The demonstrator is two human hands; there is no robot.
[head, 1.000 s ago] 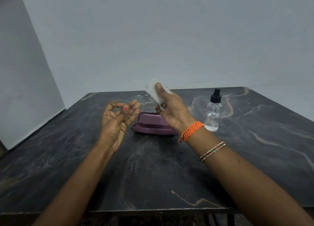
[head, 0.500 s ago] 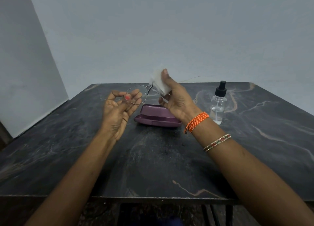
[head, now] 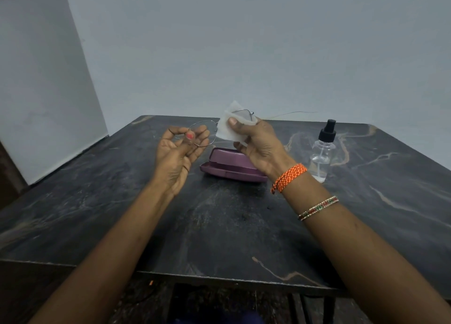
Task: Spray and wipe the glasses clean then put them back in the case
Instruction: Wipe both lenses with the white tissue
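I hold thin wire-framed glasses (head: 207,142) in the air above the table. My left hand (head: 180,148) pinches the left lens rim between thumb and fingers. My right hand (head: 253,140) presses a white cloth (head: 225,128) around the right lens, thumb on the front of the cloth. Below the hands a purple glasses case (head: 229,165) lies on the dark marble table (head: 219,226); whether its lid is fully shut I cannot tell. A small clear spray bottle (head: 322,153) with a black nozzle stands to the right of the case.
A pale wall runs behind the table and a second wall closes in on the left. A thin wire lies at the table's far edge (head: 292,114). The near table edge (head: 219,277) crosses below my forearms.
The cloth has shifted over the right lens, with my right thumb now on its front. The camera has tilted up a little, so the table sits lower in view.
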